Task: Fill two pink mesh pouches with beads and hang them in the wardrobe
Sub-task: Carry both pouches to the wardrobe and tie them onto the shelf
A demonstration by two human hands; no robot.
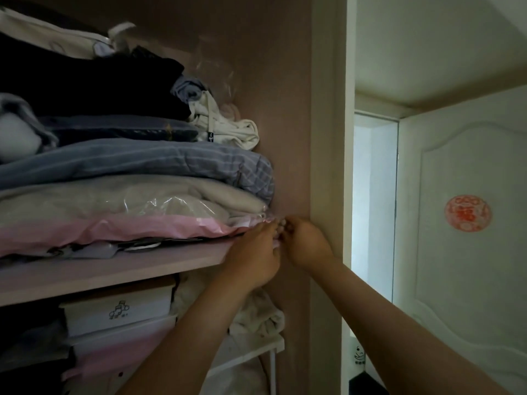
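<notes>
Wardrobe shelf (114,270) end: pouch (275,243) seemingly pinched between both hands (253,252) (306,243).

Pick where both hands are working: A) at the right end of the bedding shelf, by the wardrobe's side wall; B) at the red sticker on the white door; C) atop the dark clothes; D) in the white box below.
A: the left hand and right hand meet at the right end of the shelf, against the side wall.
</notes>
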